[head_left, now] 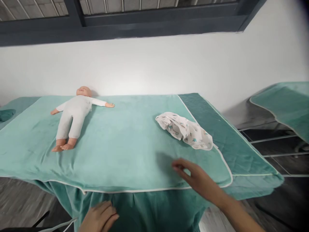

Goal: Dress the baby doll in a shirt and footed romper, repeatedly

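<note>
My right hand hovers over the front of the bed, its fingers loosely bent and a gap showing between thumb and fingers; nothing is in it. Nearest to it lies a crumpled white baby garment or cloth with a small coloured print, apart from the hand. My left hand is low at the bed's front edge, fingers slightly bent and thumb a little apart, with no object visible in it. A baby doll in white clothing lies on its back at the left, arms spread, head toward the wall.
A light green cover with white piping is spread over a darker green bed. The white wall and a dark window frame stand behind. At the right are metal bars and another green-covered surface.
</note>
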### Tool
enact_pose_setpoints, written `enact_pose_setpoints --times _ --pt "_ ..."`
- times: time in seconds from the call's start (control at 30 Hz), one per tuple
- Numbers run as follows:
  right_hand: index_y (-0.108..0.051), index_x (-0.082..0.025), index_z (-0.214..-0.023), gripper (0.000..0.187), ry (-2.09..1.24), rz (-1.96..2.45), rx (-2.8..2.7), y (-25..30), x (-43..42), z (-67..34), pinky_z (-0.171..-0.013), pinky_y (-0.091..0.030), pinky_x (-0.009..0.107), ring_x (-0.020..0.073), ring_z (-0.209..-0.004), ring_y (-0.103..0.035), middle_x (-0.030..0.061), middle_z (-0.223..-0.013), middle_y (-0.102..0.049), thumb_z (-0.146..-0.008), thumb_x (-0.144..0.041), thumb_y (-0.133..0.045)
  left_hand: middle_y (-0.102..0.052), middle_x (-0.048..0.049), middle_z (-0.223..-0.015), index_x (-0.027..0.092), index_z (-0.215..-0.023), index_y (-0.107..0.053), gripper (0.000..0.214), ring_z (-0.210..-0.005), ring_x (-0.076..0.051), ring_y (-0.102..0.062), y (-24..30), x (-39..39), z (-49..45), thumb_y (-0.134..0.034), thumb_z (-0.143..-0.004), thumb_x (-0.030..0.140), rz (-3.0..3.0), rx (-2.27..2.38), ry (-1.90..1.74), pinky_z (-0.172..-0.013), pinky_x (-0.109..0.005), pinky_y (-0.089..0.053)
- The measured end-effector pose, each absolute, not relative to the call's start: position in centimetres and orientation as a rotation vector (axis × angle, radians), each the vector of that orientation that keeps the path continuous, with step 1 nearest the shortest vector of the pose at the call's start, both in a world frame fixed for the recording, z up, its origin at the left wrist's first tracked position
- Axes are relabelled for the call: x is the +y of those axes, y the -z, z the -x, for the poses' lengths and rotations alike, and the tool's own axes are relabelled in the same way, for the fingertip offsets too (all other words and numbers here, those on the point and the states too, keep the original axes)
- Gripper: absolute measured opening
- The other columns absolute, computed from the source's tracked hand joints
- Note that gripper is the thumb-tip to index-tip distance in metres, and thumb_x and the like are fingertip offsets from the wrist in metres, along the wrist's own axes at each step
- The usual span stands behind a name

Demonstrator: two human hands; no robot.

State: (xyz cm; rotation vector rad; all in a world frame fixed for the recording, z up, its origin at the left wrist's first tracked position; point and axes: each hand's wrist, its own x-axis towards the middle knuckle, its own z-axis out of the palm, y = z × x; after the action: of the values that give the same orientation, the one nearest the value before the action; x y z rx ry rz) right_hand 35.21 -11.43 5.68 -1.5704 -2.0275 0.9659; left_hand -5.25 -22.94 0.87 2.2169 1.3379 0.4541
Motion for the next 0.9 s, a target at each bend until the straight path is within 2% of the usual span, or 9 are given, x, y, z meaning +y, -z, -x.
enact_pose_setpoints --times 0.1,0.2,0.33,0.4,0.5,0.57,0.67,0.73,0.9 --pt "-0.062 -0.023 -0.122 0.031 -0.131 1.645 -1.915 -6.4 -4.5 -34.5 -0.101 -0.049 0.049 0.0321 -0.114 -0.062 0.014 -0.129 -0.066 -0.1 -0.04 -0.048 -0.072 -0.0007 -0.083 0.024 -0.089 -0.067 0.021 -0.078 -0.015 -0.069 -1.9 -15.8 0.4 -0.052 -0.102 0.031 -2.276 1.245 -0.705 -0.074 -0.024 -0.05" --pt "-0.062 -0.016 -0.125 0.037 0.296 1.878 -1.778 -6.1 0.8 -35.4 -0.095 -0.048 0.052 0.0384 -0.117 -0.058 0.0203 -0.128 -0.065 -0.098 -0.039 -0.051 -0.065 -0.0016 -0.072 0.019 -0.079 -0.063 0.029 -0.069 -0.014 -0.06 -2.2 -7.7 -3.8 -0.05 -0.101 0.033 -2.135 1.178 -0.909 -0.068 -0.025 -0.046" --pt "-0.069 -0.021 -0.108 0.029 0.202 1.981 -1.727 -5.2 4.3 -37.9 -0.077 -0.048 0.04 0.0315 -0.099 -0.064 0.0127 -0.106 -0.071 -0.097 -0.041 -0.051 -0.064 -0.0008 -0.073 0.02 -0.085 -0.064 0.028 -0.07 -0.014 -0.057 -1.8 3.3 -9.6 -0.054 -0.099 0.042 -1.802 1.244 -0.949 -0.071 -0.027 -0.045" --pt "-0.07 -0.023 -0.103 0.026 0.175 1.92 -1.647 -5.5 5.1 -38.7 -0.073 -0.046 0.037 0.0284 -0.094 -0.065 0.0098 -0.104 -0.072 -0.097 -0.04 -0.051 -0.069 -0.0026 -0.091 0.021 -0.105 -0.065 0.024 -0.081 -0.016 -0.062 -1.4 7.9 -12.7 -0.06 -0.095 0.042 -1.749 1.201 -0.998 -0.079 -0.029 -0.048" --pt "-0.069 -0.023 -0.097 0.02 0.196 1.787 -1.524 -7.1 6.2 -38.6 -0.074 -0.046 0.036 0.0261 -0.089 -0.064 0.007 -0.097 -0.071 -0.094 -0.035 -0.054 -0.066 -0.0074 -0.126 0.026 -0.133 -0.056 0.048 -0.097 -0.019 -0.066 -1.0 12.5 -16.8 -0.067 -0.09 0.046 -1.793 1.17 -0.982 -0.085 -0.032 -0.05" --pt "-0.067 -0.023 -0.094 0.015 0.196 1.682 -1.447 -8.8 7.0 -37.8 -0.076 -0.047 0.036 0.024 -0.085 -0.064 0.0048 -0.091 -0.07 -0.091 -0.031 -0.055 -0.066 -0.0087 -0.126 0.025 -0.13 -0.058 0.045 -0.099 -0.021 -0.066 -1.0 14.2 -18.5 -0.066 -0.091 0.045 -1.842 1.147 -0.948 -0.082 -0.034 -0.049" --pt "-0.064 -0.023 -0.093 0.011 0.24 1.524 -1.353 -11.5 8.3 -36.0 -0.079 -0.049 0.036 0.0219 -0.084 -0.063 0.0034 -0.089 -0.069 -0.09 -0.028 -0.055 -0.07 -0.0063 -0.102 0.021 -0.103 -0.064 0.02 -0.093 -0.02 -0.065 -1.3 15.1 -19.1 -0.061 -0.094 0.039 -1.778 1.083 -0.984 -0.081 -0.034 -0.048" --pt "-0.063 -0.023 -0.092 0.01 0.285 1.439 -1.317 -13.2 9.5 -34.8 -0.08 -0.05 0.036 0.0211 -0.084 -0.063 0.0031 -0.089 -0.068 -0.091 -0.027 -0.054 -0.069 -0.0053 -0.097 0.021 -0.093 -0.059 0.017 -0.091 -0.018 -0.064 -1.6 15.0 -18.8 -0.062 -0.093 0.037 -1.636 1.01 -1.055 -0.081 -0.032 -0.048" --pt "-0.061 -0.022 -0.096 0.011 0.283 1.268 -1.314 -16.2 13.5 -32.2 -0.077 -0.051 0.035 0.0176 -0.079 -0.061 0.0013 -0.089 -0.065 -0.095 -0.025 -0.05 -0.058 -0.0129 -0.133 0.022 -0.122 -0.048 0.057 -0.104 -0.019 -0.063 -2.2 13.7 -18.6 -0.079 -0.079 0.043 -1.355 0.734 -1.064 -0.08 -0.031 -0.05"
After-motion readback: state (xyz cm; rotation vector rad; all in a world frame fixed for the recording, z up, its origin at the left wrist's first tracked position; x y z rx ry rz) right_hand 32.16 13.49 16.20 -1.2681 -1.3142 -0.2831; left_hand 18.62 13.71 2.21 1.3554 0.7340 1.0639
